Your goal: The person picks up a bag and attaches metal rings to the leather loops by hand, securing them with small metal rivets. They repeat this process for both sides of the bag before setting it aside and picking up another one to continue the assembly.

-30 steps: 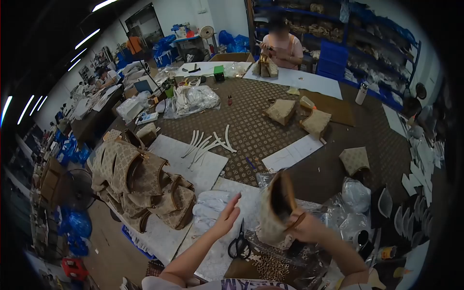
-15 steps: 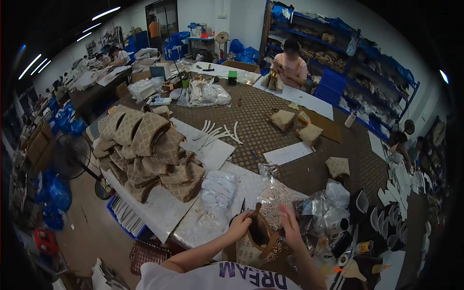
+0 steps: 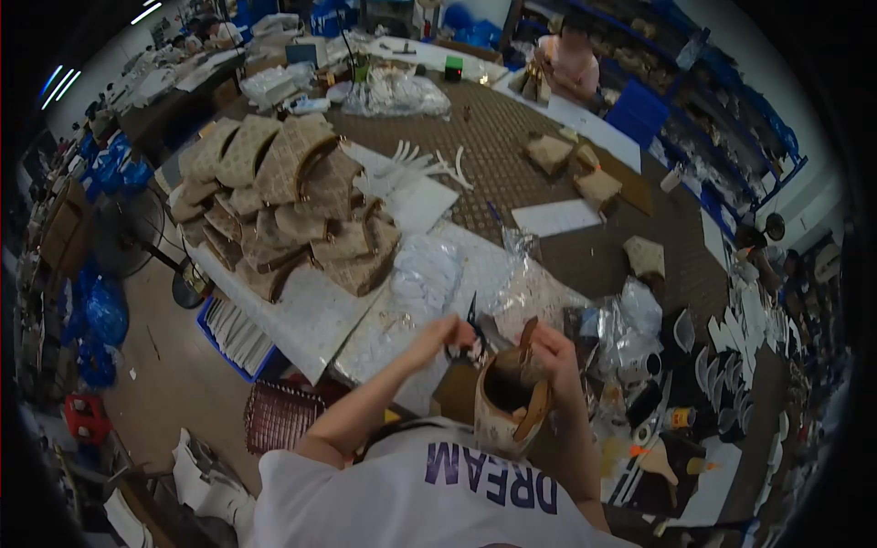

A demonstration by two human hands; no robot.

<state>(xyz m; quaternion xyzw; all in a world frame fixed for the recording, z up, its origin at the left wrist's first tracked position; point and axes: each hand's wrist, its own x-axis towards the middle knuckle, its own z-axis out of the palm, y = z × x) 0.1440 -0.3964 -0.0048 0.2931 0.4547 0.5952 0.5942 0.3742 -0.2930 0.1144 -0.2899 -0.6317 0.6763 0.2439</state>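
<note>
A small beige patterned bag (image 3: 493,425) with brown trim stands upright and open-topped against my front. My right hand (image 3: 554,354) is closed at its far rim, pinching the upright brown strap tab (image 3: 529,331). To the left of the bag, my left hand (image 3: 449,336) is closed around the dark handles of a pair of scissors (image 3: 472,309), whose blades point away from me. Behind the bag lies a clear plastic bag of small pale pieces (image 3: 525,290). White plastic-wrapped material (image 3: 427,272) sits just beyond my left hand.
A large heap of similar patterned bags (image 3: 292,205) covers the left of the table. White curved strips (image 3: 429,163) lie farther back. Plastic bags and tools crowd the right side. A co-worker (image 3: 568,66) sits across the table. A blue bin (image 3: 239,340) stands at lower left.
My left hand has let go of the bag's rim and taken hold of the scissors. My right hand, open before, now grips the tab. The view has tilted downward.
</note>
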